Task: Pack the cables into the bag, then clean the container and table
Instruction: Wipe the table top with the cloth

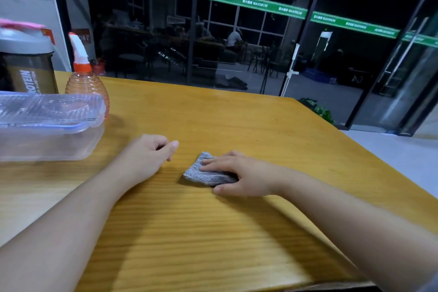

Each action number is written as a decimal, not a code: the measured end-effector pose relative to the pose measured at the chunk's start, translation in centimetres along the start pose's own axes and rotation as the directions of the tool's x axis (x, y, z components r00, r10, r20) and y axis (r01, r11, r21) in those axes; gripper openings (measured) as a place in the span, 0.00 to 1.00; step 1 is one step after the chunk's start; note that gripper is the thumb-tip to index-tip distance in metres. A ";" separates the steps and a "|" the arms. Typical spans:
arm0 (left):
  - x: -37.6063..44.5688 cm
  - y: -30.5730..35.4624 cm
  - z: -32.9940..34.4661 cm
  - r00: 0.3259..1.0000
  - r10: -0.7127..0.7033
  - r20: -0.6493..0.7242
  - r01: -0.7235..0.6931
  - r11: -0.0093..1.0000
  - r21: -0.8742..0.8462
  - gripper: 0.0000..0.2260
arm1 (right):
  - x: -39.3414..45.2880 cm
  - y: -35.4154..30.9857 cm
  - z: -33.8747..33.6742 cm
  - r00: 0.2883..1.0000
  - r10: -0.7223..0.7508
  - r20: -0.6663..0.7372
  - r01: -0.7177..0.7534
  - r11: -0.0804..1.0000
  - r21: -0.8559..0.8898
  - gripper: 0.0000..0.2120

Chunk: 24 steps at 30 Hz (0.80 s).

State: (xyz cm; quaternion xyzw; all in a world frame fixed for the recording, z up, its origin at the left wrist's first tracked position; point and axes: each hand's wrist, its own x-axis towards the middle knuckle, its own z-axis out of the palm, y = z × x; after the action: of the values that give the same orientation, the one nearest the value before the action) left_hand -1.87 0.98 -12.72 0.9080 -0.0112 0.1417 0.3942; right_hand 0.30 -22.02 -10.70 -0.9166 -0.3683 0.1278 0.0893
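Observation:
A small folded grey cloth (pixel 203 174) lies on the wooden table (pixel 213 116) near its middle. My right hand (pixel 239 174) presses flat on the cloth with straight fingers, thumb on the table beside it. My left hand (pixel 147 154) rests on the table to the left of the cloth, fingers loosely curled, holding nothing. A clear plastic container (pixel 47 140) with a blue-rimmed lid (pixel 47 111) lying on it stands at the left edge. No cables and no bag are in view.
An orange spray bottle (pixel 86 83) with a white nozzle stands behind the container. A dark protein tub (pixel 27 66) with a grey lid is at the far left. The table's right edge runs diagonally; a green plant (pixel 320 110) and glass doors lie beyond.

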 end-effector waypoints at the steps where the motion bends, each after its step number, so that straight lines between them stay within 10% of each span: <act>1: 0.0 -0.1 0.0 1.000 0.000 0.003 0.000 1.000 -0.004 0.18 | 0.1 0.2 0.4 0.999 -0.009 -0.036 0.006 0.998 -0.066 0.25; 5: 0.1 -0.4 0.1 1.000 -0.012 0.010 0.012 1.000 -0.025 0.18 | 0.3 0.9 1.3 0.984 0.036 -0.175 -0.066 0.983 -0.170 0.29; 15: 0.0 -0.5 0.5 1.000 0.001 0.026 0.001 0.999 -0.052 0.18 | 1.0 1.4 1.0 0.951 0.183 -0.248 -0.088 0.932 0.353 0.17; 24: 0.0 0.1 0.4 0.999 0.021 0.033 -0.019 0.999 -0.046 0.17 | 3.2 5.9 -2.5 0.655 0.598 -0.462 -0.227 0.739 0.635 0.18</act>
State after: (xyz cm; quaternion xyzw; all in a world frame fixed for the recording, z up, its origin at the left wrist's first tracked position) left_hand -1.74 0.64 -12.92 0.9009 -0.0301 0.1304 0.4130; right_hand 7.12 -24.12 -10.40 -0.9021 -0.0364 -0.0800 0.4224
